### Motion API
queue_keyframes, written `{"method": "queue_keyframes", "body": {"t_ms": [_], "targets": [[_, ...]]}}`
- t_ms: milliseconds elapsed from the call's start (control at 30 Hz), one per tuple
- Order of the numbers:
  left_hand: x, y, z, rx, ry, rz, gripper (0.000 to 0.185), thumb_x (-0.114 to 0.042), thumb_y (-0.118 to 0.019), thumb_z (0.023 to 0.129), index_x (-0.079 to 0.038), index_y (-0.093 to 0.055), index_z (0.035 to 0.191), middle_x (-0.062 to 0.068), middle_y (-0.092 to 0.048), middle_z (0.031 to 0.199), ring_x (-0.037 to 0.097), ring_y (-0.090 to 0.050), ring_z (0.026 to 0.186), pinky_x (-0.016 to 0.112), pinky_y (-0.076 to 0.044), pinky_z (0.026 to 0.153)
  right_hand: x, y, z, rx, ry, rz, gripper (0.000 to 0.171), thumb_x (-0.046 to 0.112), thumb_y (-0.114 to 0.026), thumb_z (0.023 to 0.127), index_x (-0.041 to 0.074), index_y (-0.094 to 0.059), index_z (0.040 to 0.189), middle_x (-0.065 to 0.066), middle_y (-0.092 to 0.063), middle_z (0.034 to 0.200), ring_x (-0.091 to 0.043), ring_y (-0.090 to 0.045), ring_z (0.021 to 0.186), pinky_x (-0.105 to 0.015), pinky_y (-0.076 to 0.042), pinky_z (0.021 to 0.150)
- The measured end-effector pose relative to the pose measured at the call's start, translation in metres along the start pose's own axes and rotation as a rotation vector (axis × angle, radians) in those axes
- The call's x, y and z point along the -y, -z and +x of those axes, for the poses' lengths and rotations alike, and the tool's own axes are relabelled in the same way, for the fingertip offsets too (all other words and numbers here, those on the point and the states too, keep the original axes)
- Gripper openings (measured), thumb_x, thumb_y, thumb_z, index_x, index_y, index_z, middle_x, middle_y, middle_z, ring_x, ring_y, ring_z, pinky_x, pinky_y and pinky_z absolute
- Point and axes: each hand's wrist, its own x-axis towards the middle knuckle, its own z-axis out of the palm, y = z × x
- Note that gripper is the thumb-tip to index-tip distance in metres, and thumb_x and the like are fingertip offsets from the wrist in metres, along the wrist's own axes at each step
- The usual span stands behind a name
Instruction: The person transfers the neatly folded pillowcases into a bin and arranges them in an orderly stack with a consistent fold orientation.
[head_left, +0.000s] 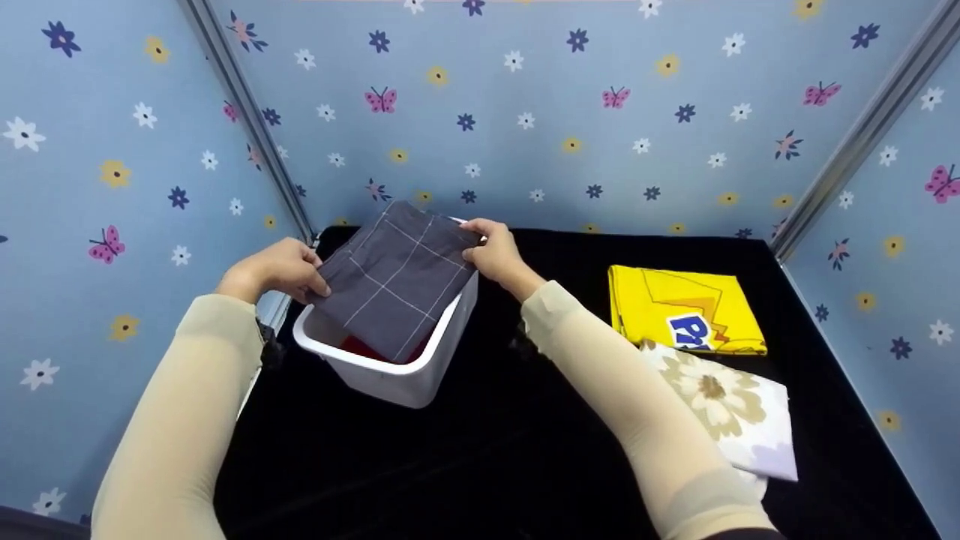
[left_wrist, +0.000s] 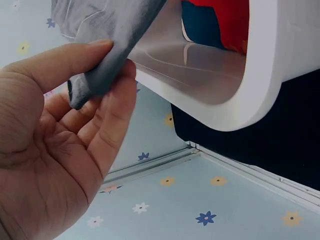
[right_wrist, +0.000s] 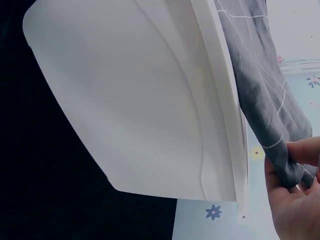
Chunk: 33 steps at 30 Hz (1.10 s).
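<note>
A folded dark grey cloth (head_left: 397, 274) with thin white grid lines is held over a white plastic bin (head_left: 375, 365). Its near corner dips inside the rim. My left hand (head_left: 281, 268) pinches the cloth's left edge between thumb and fingers, plain in the left wrist view, where the grey cloth (left_wrist: 112, 50) hangs from the grip. On the far right side of the cloth, my right hand (head_left: 495, 251) pinches another edge, also seen in the right wrist view. Red fabric (head_left: 360, 346) lies in the bin under the cloth; the left wrist view shows red and dark blue fabric (left_wrist: 202, 25) there.
A folded yellow cloth (head_left: 682, 307) with printed letters lies on the black table cover (head_left: 525, 435) at right. Closer in, a white flowered cloth (head_left: 731, 405) is partly behind my right forearm. Blue patterned panels (head_left: 525, 172) with metal corner posts enclose the table.
</note>
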Motion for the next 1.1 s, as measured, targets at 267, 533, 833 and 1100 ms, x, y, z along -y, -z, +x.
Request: {"method": "queue_keyframes", "body": {"t_ms": [267, 533, 833, 1100], "targets": [[0.007, -0.005, 0.001, 0.099, 0.069, 0.004, 0.007, 0.005, -0.076, 0.091, 0.000, -0.071, 0.090, -0.001, -0.073, 0.082, 0.013, -0.075, 0.075, 0.028, -0.066, 0.074, 0.000, -0.010, -0.001, 0.054, 0.039, -0.019, 0.056, -0.021, -0.059, 0.083, 0.000, -0.074, 0.133, -0.020, -0.074, 0.133, -0.019, -0.067, 0.101, -0.025, -0.052, 0.083], [0.016, -0.006, 0.000, 0.112, 0.023, 0.003, 0.016, 0.004, -0.076, 0.094, 0.007, -0.069, 0.107, -0.002, -0.071, 0.088, 0.010, -0.073, 0.078, 0.026, -0.065, 0.076, -0.003, -0.012, 0.001, 0.057, 0.037, -0.032, 0.050, -0.018, -0.063, 0.088, -0.001, -0.073, 0.134, -0.021, -0.074, 0.134, -0.020, -0.069, 0.103, -0.028, -0.056, 0.084], [0.021, -0.005, -0.001, 0.088, 0.003, -0.008, 0.035, 0.007, -0.070, 0.094, 0.014, -0.058, 0.127, 0.002, -0.070, 0.089, 0.011, -0.069, 0.080, 0.028, -0.064, 0.075, -0.009, -0.001, 0.001, 0.070, 0.003, 0.070, 0.047, -0.018, -0.061, 0.092, -0.007, -0.068, 0.137, -0.026, -0.070, 0.139, -0.043, -0.070, 0.126, -0.043, -0.062, 0.101], [0.014, -0.004, 0.003, 0.040, -0.050, -0.009, 0.034, 0.003, -0.071, 0.095, 0.011, -0.060, 0.127, -0.004, -0.073, 0.088, 0.009, -0.068, 0.081, 0.029, -0.064, 0.073, -0.014, 0.010, 0.000, 0.035, 0.023, 0.088, 0.045, -0.017, -0.064, 0.088, -0.009, -0.070, 0.132, -0.029, -0.072, 0.129, -0.046, -0.072, 0.116, -0.032, -0.063, 0.092]]}}
